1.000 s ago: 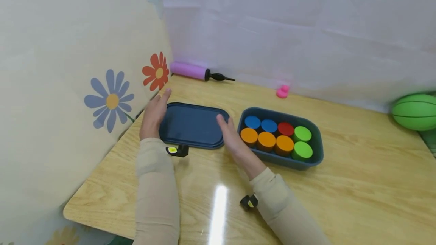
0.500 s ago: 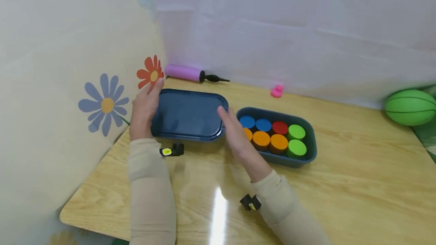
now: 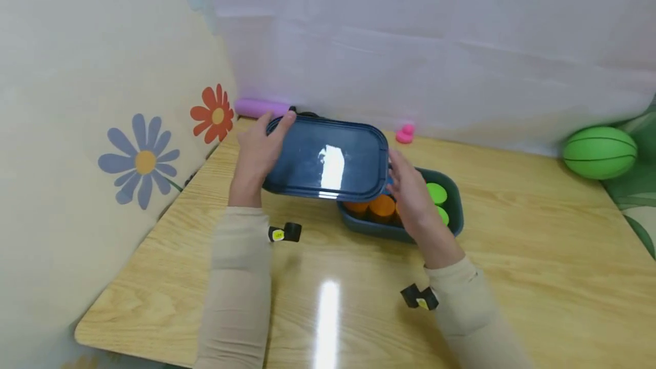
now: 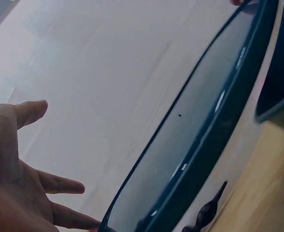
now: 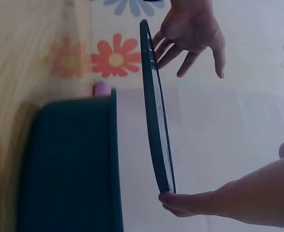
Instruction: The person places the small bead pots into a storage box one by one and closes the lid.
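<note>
A dark blue lid [image 3: 307, 152] with rounded ends hangs in the air between my two hands. My left hand [image 3: 258, 150] supports its left end on outstretched fingers, the thumb standing off the lid in the left wrist view. At the opposite end, the straight fingertips of my right hand [image 3: 417, 198] touch the edge, as the right wrist view shows. Under the lid's right part stands a dark blue box [image 3: 379, 229] on the table. Inside it are orange cylinders [image 3: 381, 208] and green cylinders [image 3: 437, 192]; the lid and right hand hide most other contents.
A purple hand pump [image 3: 261, 108] lies at the back left, its black nozzle partly behind the lid. Near the back wall sits a small pink figure [image 3: 405, 134]. A green ball [image 3: 599, 152] is at the far right of the wooden table [image 3: 538, 232].
Both hands have lifted the lid from the table and carried it up and to the right. It now overlaps the left part of the box, which stays in place.
</note>
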`<state>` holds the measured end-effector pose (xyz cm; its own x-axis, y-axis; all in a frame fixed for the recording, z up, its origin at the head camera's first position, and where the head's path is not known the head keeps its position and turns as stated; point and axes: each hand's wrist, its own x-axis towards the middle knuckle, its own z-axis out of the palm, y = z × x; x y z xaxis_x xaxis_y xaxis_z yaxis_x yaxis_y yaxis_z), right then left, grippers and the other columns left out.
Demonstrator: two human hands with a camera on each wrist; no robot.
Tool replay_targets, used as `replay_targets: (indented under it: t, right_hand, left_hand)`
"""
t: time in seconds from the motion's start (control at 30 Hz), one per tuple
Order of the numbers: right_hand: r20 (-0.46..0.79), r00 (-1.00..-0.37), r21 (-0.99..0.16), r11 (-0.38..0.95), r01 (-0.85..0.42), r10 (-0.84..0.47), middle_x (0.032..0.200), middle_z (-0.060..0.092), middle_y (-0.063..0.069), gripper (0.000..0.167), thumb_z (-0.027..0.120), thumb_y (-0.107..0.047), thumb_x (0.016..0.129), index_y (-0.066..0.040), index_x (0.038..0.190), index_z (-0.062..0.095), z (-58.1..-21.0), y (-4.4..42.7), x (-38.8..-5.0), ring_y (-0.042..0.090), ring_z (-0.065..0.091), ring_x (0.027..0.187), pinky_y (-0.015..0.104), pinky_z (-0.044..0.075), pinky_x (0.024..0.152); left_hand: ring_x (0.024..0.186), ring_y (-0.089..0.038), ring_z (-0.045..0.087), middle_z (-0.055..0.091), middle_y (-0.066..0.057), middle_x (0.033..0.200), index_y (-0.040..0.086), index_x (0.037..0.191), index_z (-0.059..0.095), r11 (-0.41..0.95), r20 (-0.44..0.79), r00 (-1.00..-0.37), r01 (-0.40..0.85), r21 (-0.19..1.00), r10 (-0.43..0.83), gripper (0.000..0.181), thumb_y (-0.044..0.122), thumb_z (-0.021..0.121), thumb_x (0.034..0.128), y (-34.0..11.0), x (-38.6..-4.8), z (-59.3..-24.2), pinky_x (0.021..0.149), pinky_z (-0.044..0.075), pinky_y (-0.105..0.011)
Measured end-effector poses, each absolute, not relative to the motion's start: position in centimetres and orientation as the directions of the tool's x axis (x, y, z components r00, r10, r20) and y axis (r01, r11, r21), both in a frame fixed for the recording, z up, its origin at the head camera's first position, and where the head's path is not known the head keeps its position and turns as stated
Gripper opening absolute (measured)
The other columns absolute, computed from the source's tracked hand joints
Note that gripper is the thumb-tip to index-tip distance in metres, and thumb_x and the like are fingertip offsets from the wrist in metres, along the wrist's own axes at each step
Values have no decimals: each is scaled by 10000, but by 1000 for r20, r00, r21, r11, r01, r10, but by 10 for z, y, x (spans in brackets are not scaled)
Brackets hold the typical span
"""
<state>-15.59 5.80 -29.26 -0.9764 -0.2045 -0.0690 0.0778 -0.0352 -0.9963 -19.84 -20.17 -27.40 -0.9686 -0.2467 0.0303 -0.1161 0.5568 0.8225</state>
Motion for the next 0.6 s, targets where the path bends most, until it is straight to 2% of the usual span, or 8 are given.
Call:
replay_targets:
  t: [0.07, 0.17, 0.23, 0.33, 0.53, 0.6]
  right_hand:
    - [-43, -982, -998, -39, 51, -183, 1664, 246, 122, 644, 297, -454, 1092, -59, 1600, 266, -291, 68, -156, 282, 248, 1536, 452, 184, 1267]
    - [-31, -989, -999, -30, 35, -147, 1662, 254, 128, 655, 304, -463, 1092, -56, 1603, 255, -289, 81, -155, 273, 282, 1523, 436, 191, 1266]
    - [-54, -992, -998, -7, 55, -116, 1698, 135, 99, 699, 316, -489, 1085, -81, 1627, 152, -287, 90, -154, 266, 194, 1558, 426, 149, 1280]
    - [-82, -993, -997, 10, 82, -84, 1706, 43, 107, 752, 321, -520, 1075, -89, 1633, 62, -286, 101, -151, 267, 113, 1575, 424, 115, 1285]
    - [-105, -991, -994, 20, 104, -79, 1707, 4, 98, 809, 294, -584, 1058, -89, 1631, 8, -284, 119, -146, 264, 55, 1580, 416, 79, 1288]
    - [-106, -992, -994, 0, 106, -67, 1707, 7, 94, 812, 293, -580, 1058, -79, 1629, 5, -283, 124, -145, 262, 52, 1581, 403, 69, 1289]
  left_hand:
    - [1517, -441, 178, 177, -204, 1673, 202, 1624, 249, 553, 30, -975, -99, 827, -220, 876, 736, 422, 951, -191, -200, -274, 1181, 226, -686]
    - [1489, -462, 196, 169, -251, 1652, 212, 1617, 274, 539, 49, -982, -58, 840, -181, 857, 722, 452, 951, -177, -202, -275, 1156, 256, -701]
    - [1488, -460, 200, 184, -256, 1646, 203, 1612, 290, 530, 67, -986, -26, 848, -156, 839, 699, 467, 958, -169, -203, -275, 1157, 267, -690]
    - [1486, -452, 208, 188, -256, 1643, 194, 1604, 312, 506, 86, -988, 8, 863, -130, 809, 666, 484, 969, -160, -204, -276, 1159, 275, -678]
    - [1498, -460, 195, 121, -264, 1657, 224, 1602, 316, 471, 68, -994, 19, 882, -88, 798, 670, 490, 964, -146, -204, -278, 1159, 264, -688]
    - [1522, -456, 143, 92, -249, 1670, 236, 1602, 316, 463, 64, -996, 25, 886, -69, 792, 672, 489, 963, -143, -205, -279, 1171, 241, -687]
